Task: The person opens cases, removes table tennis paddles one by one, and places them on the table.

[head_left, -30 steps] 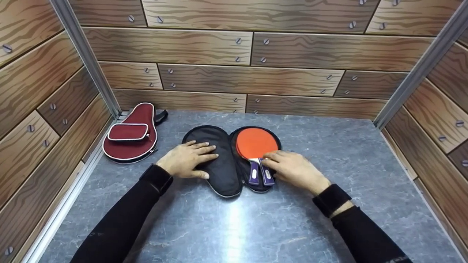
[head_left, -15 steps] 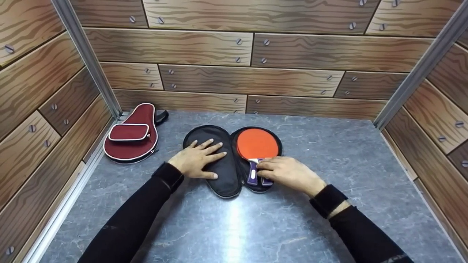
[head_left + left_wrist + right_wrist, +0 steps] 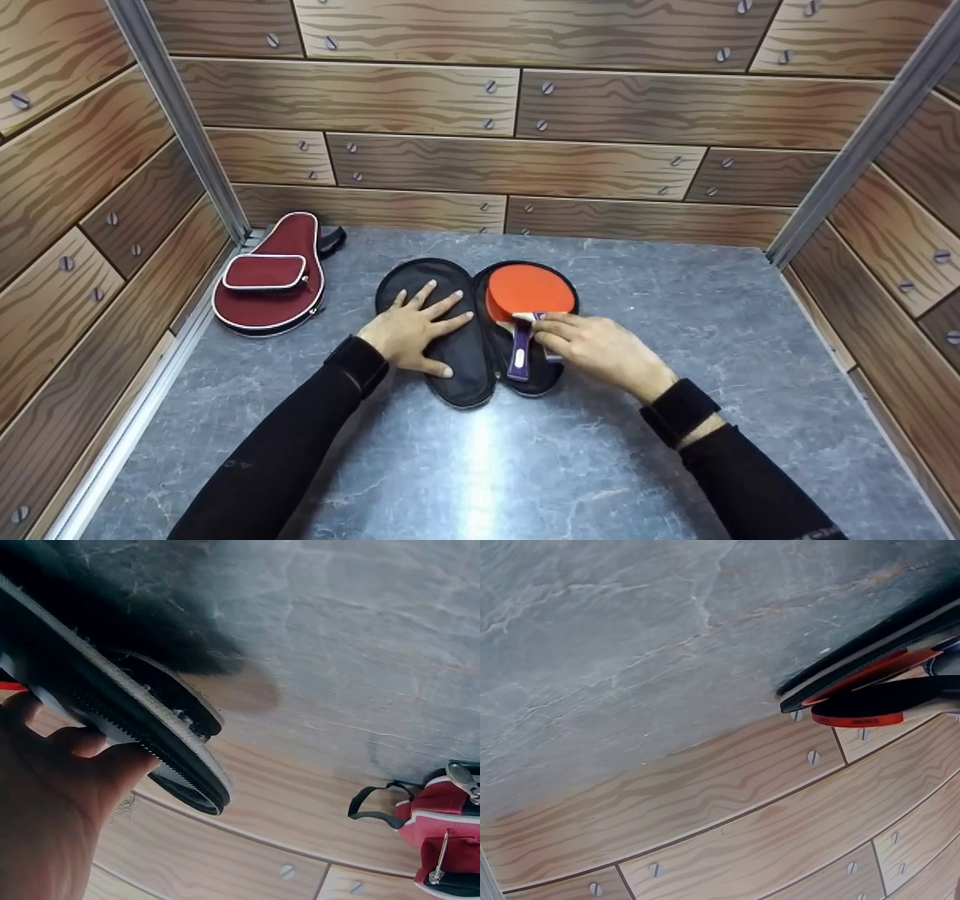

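A black paddle case (image 3: 466,384) lies unzipped and spread flat, its two halves side by side. My left hand (image 3: 409,331) rests on the left half with fingers spread; the left wrist view shows the fingertips at the zippered edge (image 3: 142,731). Two table tennis paddles are stacked in the right half. My right hand (image 3: 604,352) pinches the handle of the upper paddle (image 3: 532,289), which has orange-red rubber. That paddle (image 3: 885,699) is tilted, handle end raised, in the right wrist view. Beneath it the lower paddle's purple handle (image 3: 519,358) shows; its blade is mostly covered.
A dark red paddle bag (image 3: 266,304) with white piping, a front pocket and a black strap lies at the back left. Wood-print walls (image 3: 420,97) enclose the grey marbled tabletop (image 3: 705,322) at the back and both sides.
My right hand has closed on the upper paddle's handle and raised it off the lower one. My left hand has slid slightly right across the case half.
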Demonstrator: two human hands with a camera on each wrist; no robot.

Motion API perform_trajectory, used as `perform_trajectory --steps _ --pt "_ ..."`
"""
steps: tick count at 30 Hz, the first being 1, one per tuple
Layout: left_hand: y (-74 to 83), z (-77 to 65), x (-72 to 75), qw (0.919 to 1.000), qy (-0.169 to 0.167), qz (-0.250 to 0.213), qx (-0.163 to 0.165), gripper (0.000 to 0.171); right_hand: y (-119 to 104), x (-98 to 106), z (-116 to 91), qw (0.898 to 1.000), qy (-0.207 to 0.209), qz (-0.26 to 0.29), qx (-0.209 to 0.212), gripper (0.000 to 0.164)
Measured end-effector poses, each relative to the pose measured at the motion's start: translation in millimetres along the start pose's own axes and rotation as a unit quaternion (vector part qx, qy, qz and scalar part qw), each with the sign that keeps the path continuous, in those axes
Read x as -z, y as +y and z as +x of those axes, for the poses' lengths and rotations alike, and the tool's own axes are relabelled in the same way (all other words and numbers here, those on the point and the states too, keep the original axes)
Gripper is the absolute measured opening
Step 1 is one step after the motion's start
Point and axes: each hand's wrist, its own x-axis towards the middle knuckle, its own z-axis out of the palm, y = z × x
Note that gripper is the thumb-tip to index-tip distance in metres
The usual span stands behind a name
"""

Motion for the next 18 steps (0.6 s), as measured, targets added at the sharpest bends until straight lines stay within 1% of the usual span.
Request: perform_trajectory --steps 4,7,12,16,18 --pt "-0.2 0.1 -0.6 1.0 -0.002 0.001 0.001 0.101 1 3 1 0.999 0.037 0.019 -0.035 0.031" --pt "0.3 0.2 -0.8 1.0 -0.004 0.002 0.002 0.1 2 5 0 0.996 0.053 0.027 -0.062 0.028" --pt "2.2 0.0 0.1 1.0 -0.005 0.003 0.003 0.1 4 12 -2 0.992 0.067 0.022 -0.102 0.03" --pt "3.8 0.9 1.1 0.9998 -0.015 0.01 0.009 0.099 5 18 -5 0.988 0.079 0.017 -0.134 0.034" --pt "4.6 1.8 1.9 0.9996 -0.021 0.017 0.011 0.099 6 21 -6 0.985 0.078 0.02 -0.15 0.037"
